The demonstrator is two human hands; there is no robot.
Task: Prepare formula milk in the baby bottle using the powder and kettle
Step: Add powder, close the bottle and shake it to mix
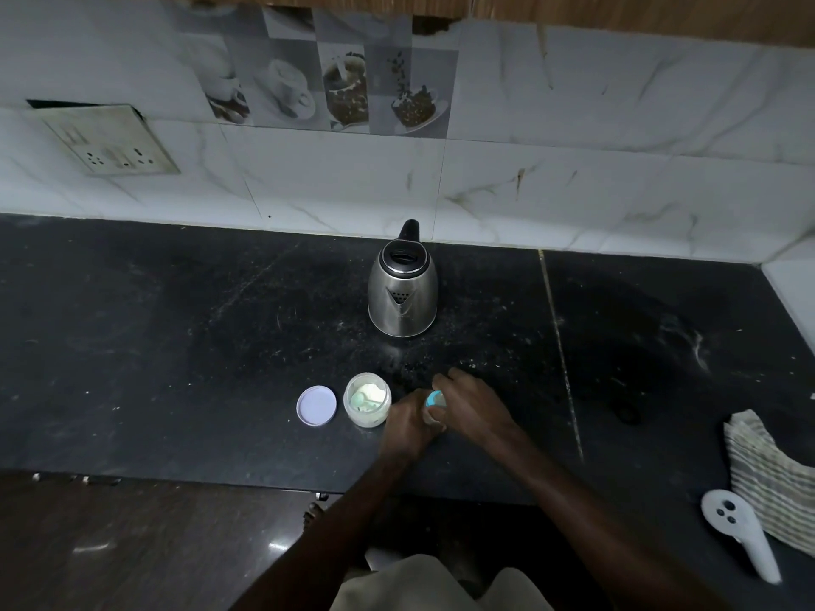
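While I am standing at the dark stone counter (176,346), a wall socket plate (110,141) is sitting far to my left on the marbled tiles. Moving rightward along the counter, the round pale lid (316,405) is lying flat on the stone, just beside the open powder jar (367,399), though not touching it. That jar is standing upright with pale powder inside and a light green scoop (364,401) resting in it.

Next comes my left hand (408,423), which is curling around the body of the baby bottle (434,405) — the fingers are wrapped close, holding it on the counter just right of the jar. Only the bottle's blue top and a bit of clear side are showing between my hands. My right hand (469,401) is arching over the bottle from the right, fingers bent down around its top; whether it is gripping or merely resting there, I cannot tell.

Behind my hands, well apart toward the wall, the steel kettle (402,293) is standing upright with its black lid closed and its spout facing me.

Far to my right, a striped folded cloth (772,474) is lying near the counter's edge — a white handled device (741,531) is resting just in front of it.
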